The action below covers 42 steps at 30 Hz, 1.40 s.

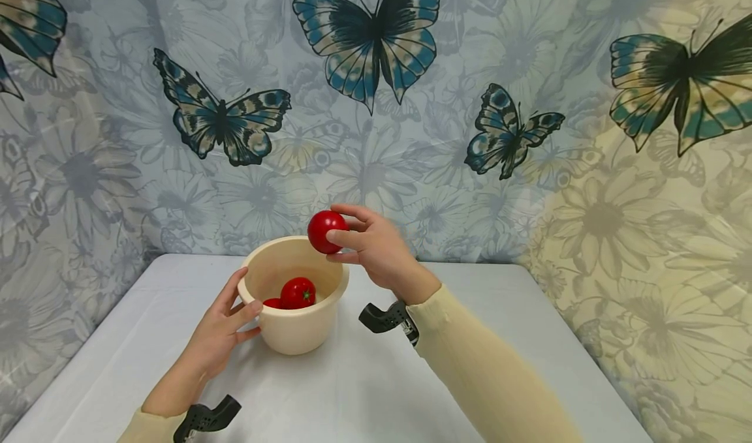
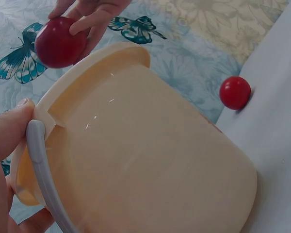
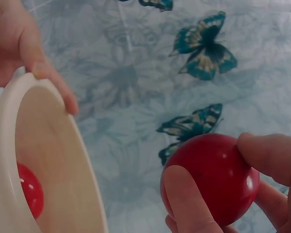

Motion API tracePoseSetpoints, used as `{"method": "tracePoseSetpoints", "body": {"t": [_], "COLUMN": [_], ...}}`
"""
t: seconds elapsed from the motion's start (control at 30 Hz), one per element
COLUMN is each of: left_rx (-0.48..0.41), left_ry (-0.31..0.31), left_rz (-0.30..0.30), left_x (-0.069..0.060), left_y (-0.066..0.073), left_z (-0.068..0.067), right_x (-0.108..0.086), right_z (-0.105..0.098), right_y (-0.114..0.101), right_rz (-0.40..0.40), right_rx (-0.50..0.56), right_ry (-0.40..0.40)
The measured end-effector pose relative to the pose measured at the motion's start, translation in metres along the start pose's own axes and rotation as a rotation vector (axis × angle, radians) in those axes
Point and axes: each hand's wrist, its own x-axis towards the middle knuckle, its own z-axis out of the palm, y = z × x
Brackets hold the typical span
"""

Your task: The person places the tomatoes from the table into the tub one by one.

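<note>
My left hand grips the rim of a cream plastic bucket at its left side, thumb and fingers on either side of the edge. Above the bucket's right rim, my right hand holds a red tomato between thumb and fingers. Inside the bucket lie a red tomato with a green stem mark and part of another red one. The left wrist view shows the bucket's grey handle and another red tomato on the table beyond it, hidden in the head view.
The bucket stands on a table with a white cloth. Behind and beside the table hangs a backdrop printed with butterflies and flowers. A black camera mount sits at my right wrist and another black mount at my left.
</note>
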Motion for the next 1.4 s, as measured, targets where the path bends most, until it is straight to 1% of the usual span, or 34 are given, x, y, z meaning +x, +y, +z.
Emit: {"method": "tracePoseSetpoints", "body": {"t": [0.13, 0.27, 0.43, 0.57, 0.77, 0.9, 1.23, 1.4], "left_rx": [-0.001, -0.002, 0.0, 0.001, -0.003, 0.001, 0.005, 0.011], "left_ry": [-0.001, -0.001, -0.001, 0.0, -0.002, 0.001, 0.012, 0.015], "left_rz": [0.002, 0.0, -0.005, -0.01, -0.01, -0.003, -0.007, -0.006], "left_x": [0.0, 0.001, 0.001, 0.001, 0.001, 0.002, 0.001, 0.001], "left_y": [0.0, -0.001, -0.001, -0.001, 0.0, 0.0, -0.001, -0.002], "left_z": [-0.001, -0.001, 0.0, 0.001, 0.001, 0.001, 0.0, 0.001], "right_x": [0.009, 0.015, 0.017, 0.018, 0.018, 0.015, 0.014, 0.012], "right_z": [0.01, 0.02, 0.03, 0.035, 0.035, 0.033, 0.026, 0.021], "right_y": [0.006, 0.014, 0.022, 0.026, 0.026, 0.025, 0.029, 0.034], "right_rz": [0.019, 0.054, 0.084, 0.088, 0.078, 0.081, 0.1, 0.105], "right_rx": [-0.021, -0.061, -0.105, -0.094, -0.048, -0.04, -0.076, -0.064], "right_ry": [-0.009, 0.002, 0.015, 0.002, -0.016, -0.015, -0.007, -0.011]}}
